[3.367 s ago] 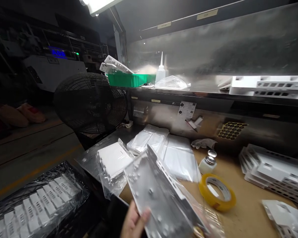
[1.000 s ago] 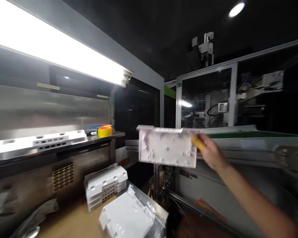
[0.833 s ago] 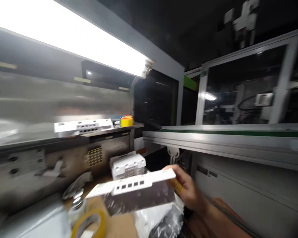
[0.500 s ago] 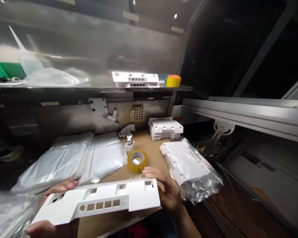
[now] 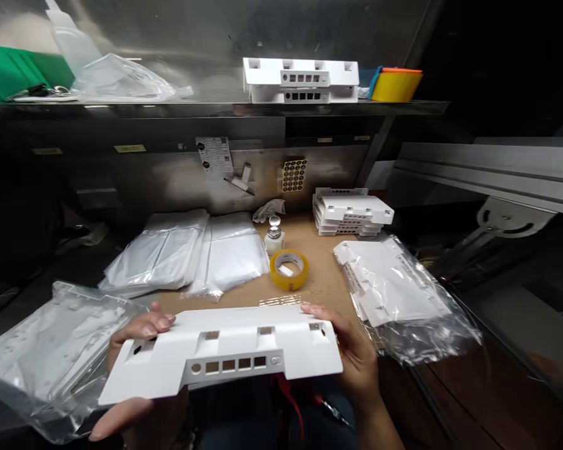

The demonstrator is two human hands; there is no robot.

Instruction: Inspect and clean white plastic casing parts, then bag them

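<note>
A white plastic cover [image 5: 234,331] with a row of square cutouts is held level between both hands, close to the camera. My left hand [image 5: 138,362] grips its left end, thumb below the front edge and fingers over the back. Around the right end of the same cover, my right hand [image 5: 349,350] is closed, fingertips on its back edge. Just beyond the cover lie small metallic pieces [image 5: 280,300] and a roll of yellow tape [image 5: 289,270]. A small bottle with a metal top [image 5: 274,236] stands behind the tape.
Flat clear bags [image 5: 157,250] lie at left, with bagged white parts [image 5: 42,344] nearer. Stacked white covers [image 5: 351,212] and another bagged cover [image 5: 394,281] are at right. A metal shelf [image 5: 206,110] crosses behind, holding more covers [image 5: 303,80] and a yellow roll [image 5: 396,85].
The view has shifted, so the shelf and table items appear higher and farther right. Both hands still hold the cover, which now appears more level and farther right in the picture.
</note>
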